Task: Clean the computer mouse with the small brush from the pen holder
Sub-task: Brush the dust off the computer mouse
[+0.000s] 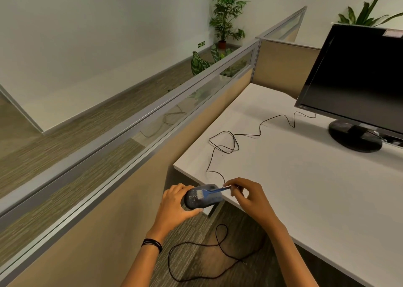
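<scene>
So the left hand (174,204) is wrapped around a dark wired computer mouse (201,197), thumb under it and fingers curled over the far side, holding it just off the near-left corner of the white desk (294,177). The mouse's top is speckled with white bits. The right hand (248,196) pinches the handle of a small blue brush (210,192) between thumb and fingertips, white bristles resting on the mouse's back. A black cable (235,140) loops across the desk toward a black monitor (357,75), and another loop lies on the carpet below. As for containers, only a reddish pot (222,44) with a leafy palm in it, well beyond the partition (130,121).
</scene>
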{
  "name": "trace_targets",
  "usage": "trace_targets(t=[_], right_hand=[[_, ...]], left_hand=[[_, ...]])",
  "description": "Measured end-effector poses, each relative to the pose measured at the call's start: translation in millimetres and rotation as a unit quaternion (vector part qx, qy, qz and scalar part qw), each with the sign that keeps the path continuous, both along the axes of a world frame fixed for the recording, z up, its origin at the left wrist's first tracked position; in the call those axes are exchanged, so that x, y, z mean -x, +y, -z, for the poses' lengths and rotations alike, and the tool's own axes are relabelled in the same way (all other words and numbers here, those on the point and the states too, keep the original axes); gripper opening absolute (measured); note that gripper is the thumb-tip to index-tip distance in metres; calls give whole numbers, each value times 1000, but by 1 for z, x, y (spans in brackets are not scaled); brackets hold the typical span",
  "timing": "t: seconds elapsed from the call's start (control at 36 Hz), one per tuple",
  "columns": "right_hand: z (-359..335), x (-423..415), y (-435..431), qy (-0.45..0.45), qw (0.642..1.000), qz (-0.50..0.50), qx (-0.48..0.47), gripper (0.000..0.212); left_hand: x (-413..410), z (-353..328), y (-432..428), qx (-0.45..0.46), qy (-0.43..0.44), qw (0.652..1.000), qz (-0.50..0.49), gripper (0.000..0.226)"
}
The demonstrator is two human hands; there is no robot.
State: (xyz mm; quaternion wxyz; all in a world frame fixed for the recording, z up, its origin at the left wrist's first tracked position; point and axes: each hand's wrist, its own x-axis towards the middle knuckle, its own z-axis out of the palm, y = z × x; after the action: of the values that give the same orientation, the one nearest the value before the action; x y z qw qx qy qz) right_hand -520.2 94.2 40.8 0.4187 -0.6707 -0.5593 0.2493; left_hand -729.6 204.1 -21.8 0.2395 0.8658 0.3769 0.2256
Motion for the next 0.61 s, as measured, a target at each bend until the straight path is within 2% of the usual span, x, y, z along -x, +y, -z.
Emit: trace_targets(t=[0.11, 0.22, 0.36, 0.42, 0.53, 0.61], right_hand=[[1, 3, 2, -27, 999, -15, 28, 19], [5, -1, 3, -46, 999, 18, 22, 19], [-1, 3, 3, 31, 999, 16, -21, 21], [-3, 6, 5, 36, 999, -6, -14, 18], [-2, 10, 8, -2, 999, -43, 25, 19], [1, 11, 10, -36, 998, -26, 33, 19]], left_hand=[[-1, 0, 0, 2, -5, 1000, -2, 65], [0, 2, 2, -3, -12, 1000, -4, 64], [0, 0, 2, -4, -7, 1000, -6, 64], [-1, 0, 2, -5, -7, 1000, -7, 65], [-2, 0, 2, -6, -11, 1000, -9, 65], [-1, 0, 2, -7, -18, 1000, -10, 62]])
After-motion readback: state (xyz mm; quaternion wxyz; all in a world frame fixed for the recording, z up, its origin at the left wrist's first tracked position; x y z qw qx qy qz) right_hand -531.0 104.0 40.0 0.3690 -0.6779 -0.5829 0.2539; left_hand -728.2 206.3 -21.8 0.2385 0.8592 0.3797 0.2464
